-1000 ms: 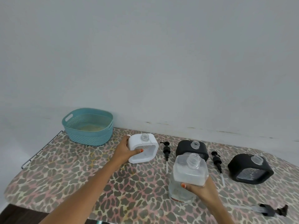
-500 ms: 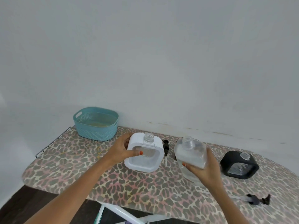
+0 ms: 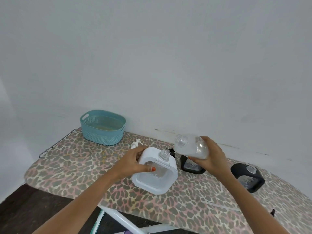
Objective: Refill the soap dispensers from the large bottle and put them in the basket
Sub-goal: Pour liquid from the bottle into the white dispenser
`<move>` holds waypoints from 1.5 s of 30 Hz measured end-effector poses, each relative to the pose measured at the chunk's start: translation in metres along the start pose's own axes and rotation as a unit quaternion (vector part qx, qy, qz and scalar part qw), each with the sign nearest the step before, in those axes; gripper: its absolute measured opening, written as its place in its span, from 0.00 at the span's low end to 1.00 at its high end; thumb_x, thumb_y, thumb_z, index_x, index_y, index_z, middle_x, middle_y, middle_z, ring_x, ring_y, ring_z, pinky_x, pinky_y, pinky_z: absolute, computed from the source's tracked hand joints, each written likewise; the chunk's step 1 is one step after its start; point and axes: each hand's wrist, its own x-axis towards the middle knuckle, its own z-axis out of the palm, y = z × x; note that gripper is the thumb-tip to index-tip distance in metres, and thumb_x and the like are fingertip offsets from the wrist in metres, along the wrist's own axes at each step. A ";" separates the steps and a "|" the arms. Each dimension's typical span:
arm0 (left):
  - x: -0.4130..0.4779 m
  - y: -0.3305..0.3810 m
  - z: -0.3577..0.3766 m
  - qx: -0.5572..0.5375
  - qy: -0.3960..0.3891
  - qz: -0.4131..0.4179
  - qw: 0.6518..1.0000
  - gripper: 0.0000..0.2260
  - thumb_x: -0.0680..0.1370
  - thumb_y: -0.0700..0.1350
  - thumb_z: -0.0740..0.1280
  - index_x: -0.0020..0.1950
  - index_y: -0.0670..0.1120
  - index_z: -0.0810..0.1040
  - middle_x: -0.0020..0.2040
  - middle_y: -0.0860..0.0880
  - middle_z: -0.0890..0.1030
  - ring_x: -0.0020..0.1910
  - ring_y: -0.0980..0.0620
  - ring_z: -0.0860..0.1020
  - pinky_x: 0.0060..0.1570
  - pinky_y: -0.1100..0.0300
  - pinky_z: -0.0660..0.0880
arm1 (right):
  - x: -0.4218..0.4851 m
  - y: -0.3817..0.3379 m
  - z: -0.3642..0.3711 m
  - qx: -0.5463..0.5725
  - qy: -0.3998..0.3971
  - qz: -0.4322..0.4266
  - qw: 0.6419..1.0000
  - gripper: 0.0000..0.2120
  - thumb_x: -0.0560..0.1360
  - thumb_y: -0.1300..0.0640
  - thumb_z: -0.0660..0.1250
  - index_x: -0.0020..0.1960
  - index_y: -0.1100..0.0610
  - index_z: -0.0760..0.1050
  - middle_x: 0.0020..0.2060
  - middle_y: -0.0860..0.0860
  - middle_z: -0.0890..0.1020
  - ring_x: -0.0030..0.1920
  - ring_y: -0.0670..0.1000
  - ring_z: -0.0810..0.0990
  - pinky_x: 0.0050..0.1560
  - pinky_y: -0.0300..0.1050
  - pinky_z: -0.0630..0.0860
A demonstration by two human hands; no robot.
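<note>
The left hand (image 3: 133, 163) grips the white soap dispenser (image 3: 156, 173), lifted above the leopard-print ironing board (image 3: 70, 168). The right hand (image 3: 211, 159) curls round the large clear bottle (image 3: 190, 146), tipped leftward above its open neck. The teal basket (image 3: 103, 127) sits far left.

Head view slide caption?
Left hand grips white dispenser; right hand holds large clear bottle tilted toward its open neck.

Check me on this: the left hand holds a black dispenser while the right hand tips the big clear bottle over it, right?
Not quite. The head view shows the left hand gripping a white dispenser, not a black one. The rest holds: the right hand holds the large clear bottle tipped over it.
</note>
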 end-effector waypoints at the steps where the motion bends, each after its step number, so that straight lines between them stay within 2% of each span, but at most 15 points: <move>1: 0.001 0.001 0.000 -0.003 -0.005 -0.002 1.000 0.21 0.65 0.40 0.77 0.54 0.52 0.77 0.47 0.53 0.83 0.45 0.57 0.81 0.43 0.67 0.76 | 0.001 -0.002 0.001 -0.006 0.003 -0.013 1.000 0.30 0.60 0.54 0.80 0.57 0.61 0.73 0.47 0.54 0.80 0.44 0.52 0.75 0.42 0.45 0.71; 5: 0.004 0.002 -0.003 -0.010 -0.017 -0.004 1.000 0.20 0.66 0.37 0.76 0.55 0.50 0.77 0.47 0.51 0.82 0.44 0.58 0.81 0.43 0.67 0.76 | 0.002 -0.006 0.002 -0.044 0.009 -0.068 0.997 0.28 0.58 0.59 0.81 0.54 0.64 0.75 0.43 0.55 0.81 0.40 0.55 0.78 0.38 0.44 0.68; 10: 0.007 -0.003 -0.005 -0.018 -0.030 -0.012 0.999 0.22 0.66 0.37 0.75 0.58 0.46 0.76 0.47 0.51 0.82 0.44 0.58 0.80 0.43 0.68 0.75 | 0.006 -0.007 0.002 -0.072 0.019 -0.095 0.993 0.27 0.56 0.61 0.81 0.52 0.64 0.76 0.41 0.55 0.82 0.39 0.58 0.80 0.37 0.45 0.67; 15: 0.010 -0.006 -0.005 -0.026 -0.047 -0.019 0.998 0.23 0.66 0.37 0.75 0.59 0.47 0.76 0.48 0.51 0.82 0.46 0.58 0.80 0.45 0.67 0.74 | 0.010 -0.007 0.000 -0.092 0.026 -0.116 0.989 0.27 0.54 0.62 0.82 0.50 0.63 0.77 0.38 0.55 0.82 0.36 0.58 0.80 0.35 0.42 0.66; 18: 0.012 -0.005 -0.003 -0.027 -0.053 -0.021 0.998 0.23 0.66 0.37 0.75 0.59 0.48 0.76 0.49 0.50 0.81 0.47 0.58 0.80 0.46 0.67 0.74 | 0.011 -0.008 -0.001 -0.112 0.027 -0.136 0.984 0.27 0.52 0.61 0.82 0.48 0.62 0.77 0.38 0.53 0.82 0.34 0.56 0.81 0.33 0.37 0.65; 24: 0.013 -0.001 0.002 -0.032 -0.051 -0.012 0.998 0.21 0.66 0.37 0.75 0.56 0.51 0.75 0.50 0.47 0.80 0.46 0.60 0.79 0.46 0.69 0.74 | 0.012 -0.004 -0.001 -0.105 0.009 -0.153 0.983 0.25 0.56 0.61 0.81 0.49 0.63 0.77 0.41 0.55 0.83 0.37 0.58 0.81 0.37 0.48 0.73; 27: 0.013 -0.001 0.002 -0.031 -0.056 -0.010 0.998 0.23 0.64 0.38 0.76 0.56 0.51 0.75 0.50 0.45 0.80 0.46 0.59 0.79 0.47 0.69 0.75 | 0.012 -0.003 -0.001 -0.118 0.006 -0.160 0.980 0.24 0.56 0.61 0.80 0.49 0.63 0.77 0.42 0.55 0.83 0.37 0.58 0.81 0.37 0.48 0.73; 31: 0.014 -0.001 0.004 -0.029 -0.056 -0.011 0.998 0.22 0.67 0.33 0.74 0.55 0.51 0.75 0.49 0.47 0.80 0.46 0.61 0.79 0.47 0.69 0.75 | 0.014 -0.001 -0.003 -0.133 0.008 -0.172 0.976 0.24 0.57 0.60 0.80 0.49 0.64 0.78 0.43 0.56 0.83 0.37 0.58 0.82 0.37 0.49 0.75; 35: 0.014 0.000 0.005 -0.036 -0.052 -0.012 0.998 0.21 0.66 0.36 0.74 0.54 0.52 0.75 0.48 0.50 0.80 0.45 0.62 0.79 0.45 0.71 0.75 | 0.015 0.002 -0.005 -0.144 0.013 -0.179 0.973 0.24 0.56 0.59 0.81 0.48 0.64 0.78 0.43 0.56 0.84 0.37 0.58 0.82 0.37 0.49 0.76; 38: 0.014 0.000 0.007 -0.032 -0.050 -0.013 0.998 0.21 0.66 0.34 0.74 0.53 0.52 0.76 0.48 0.50 0.80 0.45 0.62 0.79 0.45 0.70 0.75 | 0.014 0.002 -0.006 -0.157 0.020 -0.187 0.969 0.21 0.58 0.54 0.75 0.48 0.63 0.78 0.43 0.55 0.84 0.37 0.57 0.82 0.37 0.49 0.76; 42: 0.015 -0.001 0.007 -0.028 -0.052 -0.013 0.998 0.21 0.66 0.34 0.74 0.54 0.52 0.75 0.49 0.51 0.81 0.46 0.62 0.80 0.46 0.70 0.75 | 0.014 0.005 -0.006 -0.162 0.021 -0.194 0.967 0.23 0.57 0.57 0.79 0.48 0.63 0.78 0.44 0.55 0.84 0.37 0.57 0.82 0.37 0.49 0.76; 45: 0.015 -0.002 0.008 -0.027 -0.052 -0.014 0.998 0.21 0.66 0.35 0.74 0.55 0.52 0.76 0.49 0.51 0.81 0.46 0.61 0.80 0.46 0.69 0.75 | 0.014 0.004 -0.006 -0.177 0.030 -0.201 0.963 0.21 0.58 0.54 0.76 0.47 0.63 0.79 0.43 0.55 0.84 0.36 0.56 0.82 0.36 0.47 0.76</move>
